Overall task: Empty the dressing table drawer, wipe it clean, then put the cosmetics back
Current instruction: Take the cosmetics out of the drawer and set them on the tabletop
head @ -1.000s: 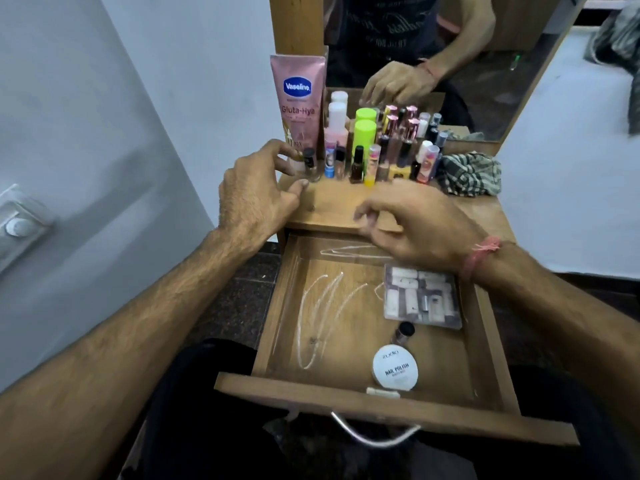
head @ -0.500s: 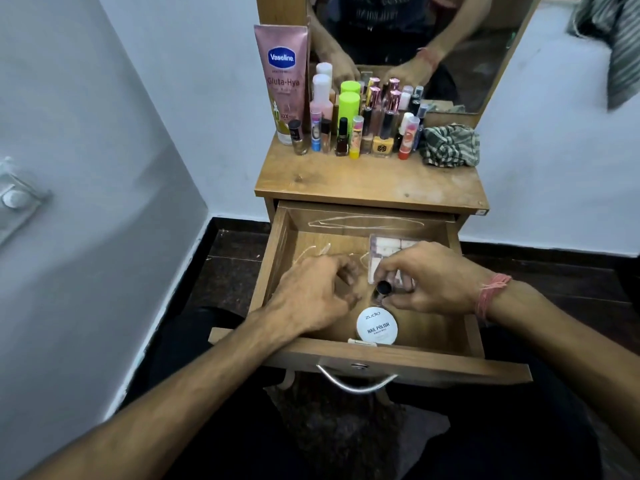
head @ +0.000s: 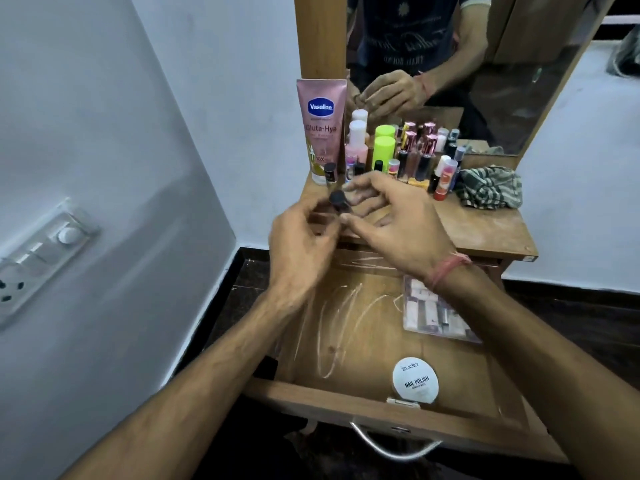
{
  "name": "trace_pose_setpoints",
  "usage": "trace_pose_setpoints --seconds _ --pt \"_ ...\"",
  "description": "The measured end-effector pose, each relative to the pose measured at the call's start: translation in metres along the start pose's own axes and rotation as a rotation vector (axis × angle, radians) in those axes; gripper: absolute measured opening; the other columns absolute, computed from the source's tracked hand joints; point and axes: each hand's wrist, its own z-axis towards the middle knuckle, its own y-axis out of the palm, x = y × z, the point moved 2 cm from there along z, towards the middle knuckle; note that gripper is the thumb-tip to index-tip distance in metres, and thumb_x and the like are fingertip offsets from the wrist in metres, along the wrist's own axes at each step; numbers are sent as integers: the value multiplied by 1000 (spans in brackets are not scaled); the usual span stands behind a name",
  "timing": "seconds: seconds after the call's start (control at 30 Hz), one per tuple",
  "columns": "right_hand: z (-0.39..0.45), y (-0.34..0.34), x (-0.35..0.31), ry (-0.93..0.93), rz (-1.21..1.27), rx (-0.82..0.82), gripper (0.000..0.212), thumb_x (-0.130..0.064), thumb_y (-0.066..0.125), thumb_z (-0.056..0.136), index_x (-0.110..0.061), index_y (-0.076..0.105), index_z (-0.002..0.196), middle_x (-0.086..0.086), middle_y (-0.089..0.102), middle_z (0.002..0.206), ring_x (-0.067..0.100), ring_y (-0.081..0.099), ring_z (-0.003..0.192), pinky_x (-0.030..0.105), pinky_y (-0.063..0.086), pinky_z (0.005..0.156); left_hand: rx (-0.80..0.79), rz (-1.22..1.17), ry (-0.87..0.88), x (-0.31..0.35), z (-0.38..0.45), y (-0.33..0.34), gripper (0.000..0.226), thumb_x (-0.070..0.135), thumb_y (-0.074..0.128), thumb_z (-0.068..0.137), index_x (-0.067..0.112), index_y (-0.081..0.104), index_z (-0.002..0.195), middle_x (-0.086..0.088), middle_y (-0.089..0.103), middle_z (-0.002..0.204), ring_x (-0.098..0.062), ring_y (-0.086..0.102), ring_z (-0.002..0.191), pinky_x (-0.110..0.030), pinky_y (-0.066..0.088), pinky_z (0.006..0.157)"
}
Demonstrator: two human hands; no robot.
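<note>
Both hands had risen from the drawer (head: 346,398) to the tabletop (head: 485,230) edge; the left hand (head: 304,244) pinched a small dark bottle (head: 338,199), the right hand (head: 391,216) touching it with fingers loosely spread

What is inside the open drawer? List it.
In the drawer: a round white nail polish remover tin near the front, and a clear case at the right, partly hidden by the right forearm. White scratch marks cross the bare wood.
</note>
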Motion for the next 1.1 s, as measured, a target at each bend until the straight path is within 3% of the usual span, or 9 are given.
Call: trace_pose_setpoints --seconds 0.1,0.23,0.43,0.57,0.73,0.87,0.97,1.03,1.1 --pt "15 21 10 64 12 -36 43 -32 82 92 -33 66 132 -16 71 111 2 70 98 31 64 87 110 50 -52 -12 27 -9 24 34 87 94 30 83 118 21 83 100 4 76 89 -38 67 86" --pt "22 44 30 189 124 -51 38 -21 85 90 -29 72 124 -11 73 110 5 70 98 27 63 87 172 170 -88 -27 55 -13 30 47 87 93 32 82 118 22 81 102 1 75 92 -39 66 89" --pt "17 45 36 195 221 -36 26 -14 84 91 -20 77 115 -9 75 105 -1 68 96 10 53 78 156 272 -111 -35 77 -7 34 49 87 93 30 83 120 17 83 109 -6 76 97 -39 64 93" --pt "17 41 36 209 262 -49 21 -13 85 91 -19 78 110 -7 78 104 6 72 99 13 56 80 140 291 -157 -37 84 -1 39 53 88 91 31 83 121 18 84 105 -5 77 93 -41 63 97" --pt "12 35 32 224 315 -83 23 -17 86 91 -23 78 111 -5 78 106 8 73 102 23 61 86 125 286 -209 -34 83 -2 48 54 92 86 31 81 127 19 83 112 -6 76 103 -43 62 101" --pt "-29 8 21 219 317 -82 17 -20 79 98 -24 75 114 -5 77 104 6 73 95 21 60 82 187 313 -183 -15 39 -14 48 43 93 83 41 70 125 22 73 120 -12 66 115 -44 45 100" --pt "-77 -13 32 302 105 -229 4 -26 75 99 -28 76 102 -8 75 88 2 67 72 25 60 71 92 165 -112 12 -24 -18 34 26 88 90 37 66 114 16 72 102 -6 67 92 -32 52 82" --pt "-106 -23 46 442 -60 -422 2 -26 73 98 -28 74 97 -8 75 85 -2 64 66 23 57 71 -78 99 -178 23 -66 -12 23 24 83 94 36 69 108 16 75 92 -1 69 76 -22 55 73" --pt "-131 -28 53 579 -196 -615 8 -23 72 96 -31 73 98 -9 74 90 -2 66 75 19 55 76 -338 194 -295 23 -97 3 11 28 78 95 37 75 100 23 78 91 4 71 78 -23 59 82"
